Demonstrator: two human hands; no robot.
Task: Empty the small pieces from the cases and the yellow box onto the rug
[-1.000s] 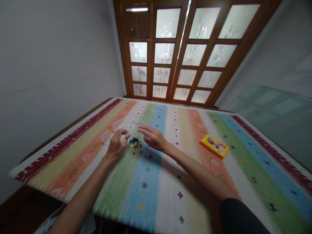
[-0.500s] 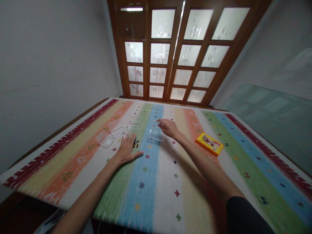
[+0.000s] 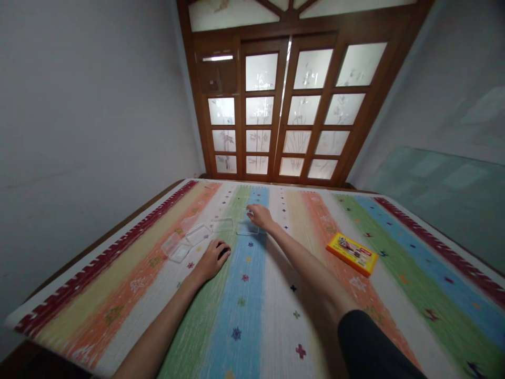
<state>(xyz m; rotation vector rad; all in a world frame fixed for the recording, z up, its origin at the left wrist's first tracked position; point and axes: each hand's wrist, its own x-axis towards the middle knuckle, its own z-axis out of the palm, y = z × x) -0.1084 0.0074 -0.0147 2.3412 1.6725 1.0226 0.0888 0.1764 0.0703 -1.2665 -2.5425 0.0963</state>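
Note:
My left hand (image 3: 213, 257) rests palm-down on the striped cloth (image 3: 268, 295), fingers curled over a small pile of dark pieces (image 3: 223, 252) that it mostly hides. My right hand (image 3: 258, 215) reaches farther out and touches a small clear plastic box (image 3: 247, 228) on the blue stripe, fingers bent at its far edge. Three more clear boxes or lids lie in a row to the left: one (image 3: 222, 225) next to it, one (image 3: 198, 233) and one (image 3: 175, 248).
A yellow booklet or card box (image 3: 352, 253) lies on the orange stripe to the right. Wooden doors with frosted panes (image 3: 284, 116) stand behind the table. A glass sheet (image 3: 442, 195) leans at the right wall.
My right hand carried the clear box up and left and set it down beside the others. My left hand curled its flat fingers over the pile. The camera tilted up.

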